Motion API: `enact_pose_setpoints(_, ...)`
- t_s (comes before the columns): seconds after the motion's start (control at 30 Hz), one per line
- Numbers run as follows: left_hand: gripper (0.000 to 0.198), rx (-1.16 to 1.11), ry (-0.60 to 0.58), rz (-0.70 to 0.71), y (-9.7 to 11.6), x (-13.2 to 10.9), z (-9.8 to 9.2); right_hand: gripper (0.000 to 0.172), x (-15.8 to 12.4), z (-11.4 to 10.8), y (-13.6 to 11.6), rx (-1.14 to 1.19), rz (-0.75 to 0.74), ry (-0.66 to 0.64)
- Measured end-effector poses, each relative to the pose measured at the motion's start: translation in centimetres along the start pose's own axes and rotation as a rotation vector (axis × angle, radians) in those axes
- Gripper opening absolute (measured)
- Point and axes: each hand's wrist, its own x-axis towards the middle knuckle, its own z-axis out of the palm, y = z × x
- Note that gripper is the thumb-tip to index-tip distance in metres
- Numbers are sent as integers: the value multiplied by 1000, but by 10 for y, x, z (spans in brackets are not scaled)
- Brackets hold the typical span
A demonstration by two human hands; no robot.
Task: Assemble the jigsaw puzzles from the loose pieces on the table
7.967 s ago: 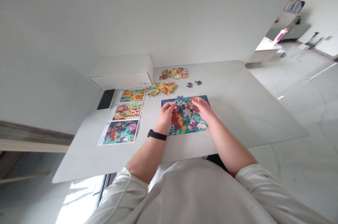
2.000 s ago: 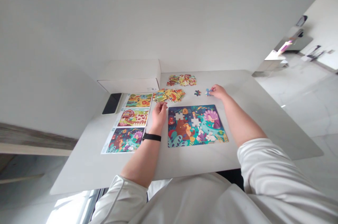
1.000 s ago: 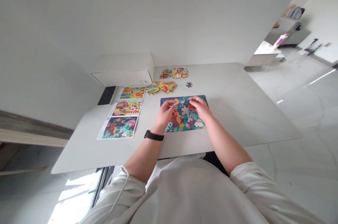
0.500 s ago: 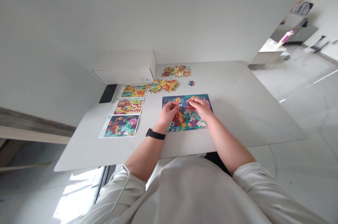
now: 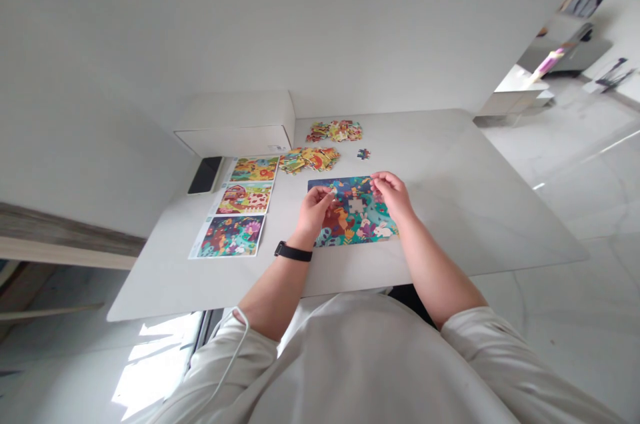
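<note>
A colourful jigsaw puzzle (image 5: 367, 227) lies flat on the white table (image 5: 450, 211) in front of me, with one piece-shaped gap (image 5: 356, 205) showing in its middle. My left hand (image 5: 314, 209), a black watch on its wrist, rests on the puzzle's left part. Its fingers are curled in a pinch, and what they press is hidden. My right hand (image 5: 393, 195) sits on the puzzle's upper right with bent fingers, tips at the far edge, and nothing shows in them. One loose piece (image 5: 363, 153) lies beyond the puzzle.
Two heaps of loose pieces (image 5: 310, 159) (image 5: 334, 131) lie at the back. Three picture cards (image 5: 243, 198) line up to the left, beside a dark phone (image 5: 205, 175) and a white box (image 5: 235, 124). The wall runs behind the table, with open floor to the right.
Two seconds ago my right hand took one of two loose pieces from beyond the puzzle and brought it over. Both hands met at the puzzle's middle, then drew apart; one gap shows instead of two.
</note>
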Motion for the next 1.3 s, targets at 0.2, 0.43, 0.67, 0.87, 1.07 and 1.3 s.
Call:
enact_pose_setpoints(0.2, 44, -64, 37, 10, 3, 0, 0, 43, 0, 4, 5, -24, -44, -67)
enact_pose_setpoints(0.43, 35, -83, 189, 77, 11, 6, -12, 37, 1, 5, 10, -44, -65, -108)
enact_pose_setpoints(0.67, 37, -134, 330, 95, 17, 16, -29, 39, 3, 5, 16, -49, -67, -129)
enact_pose_setpoints(0.87, 35, -128, 309, 65, 17, 15, -27, 39, 4, 5, 18, -62, -69, -151)
enact_pose_setpoints(1.07, 35, -118, 306, 54, 19, 14, -26, 38, 5, 6, 20, -42, -76, -150)
enact_pose_setpoints(1.3, 35, -112, 284, 61, 17, 15, -28, 39, 5, 5, 12, -52, -106, -69)
